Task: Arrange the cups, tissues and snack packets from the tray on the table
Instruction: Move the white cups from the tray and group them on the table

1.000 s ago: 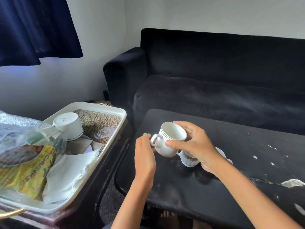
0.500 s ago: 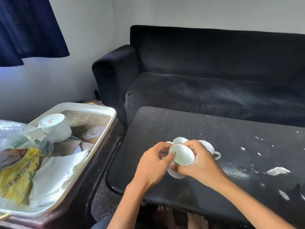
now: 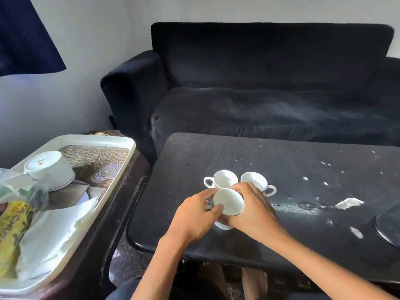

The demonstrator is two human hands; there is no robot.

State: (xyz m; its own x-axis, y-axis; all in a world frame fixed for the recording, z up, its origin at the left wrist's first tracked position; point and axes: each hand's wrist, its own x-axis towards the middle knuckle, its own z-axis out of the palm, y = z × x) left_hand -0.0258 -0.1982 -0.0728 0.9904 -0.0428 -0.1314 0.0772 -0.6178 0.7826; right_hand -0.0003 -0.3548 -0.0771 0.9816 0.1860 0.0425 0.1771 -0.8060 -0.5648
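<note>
a home living room: dark sofa (image 3: 270,94), low black table (image 3: 281,169), blue curtain (image 3: 26,35).

A second ago both hands held the white cup (image 3: 228,201) raised above the table (image 3: 281,169); now it is lowered among the other cups, the left hand (image 3: 194,215) and right hand (image 3: 253,208) closed round it

On the table (image 3: 281,169), three cups cluster near its left part: one cup (image 3: 224,179) at the back left, a second cup (image 3: 254,180) just to its right, and a third cup (image 3: 228,201) in front of them, between the left hand (image 3: 194,217) and the right hand (image 3: 253,210). Left of the table sits the tray (image 3: 121,167), with an upturned cup (image 3: 50,169) at its back, tissues (image 3: 54,234) in front and a snack packet (image 3: 10,230) at its left. A sofa (image 3: 259,94) stands behind the table.
</note>
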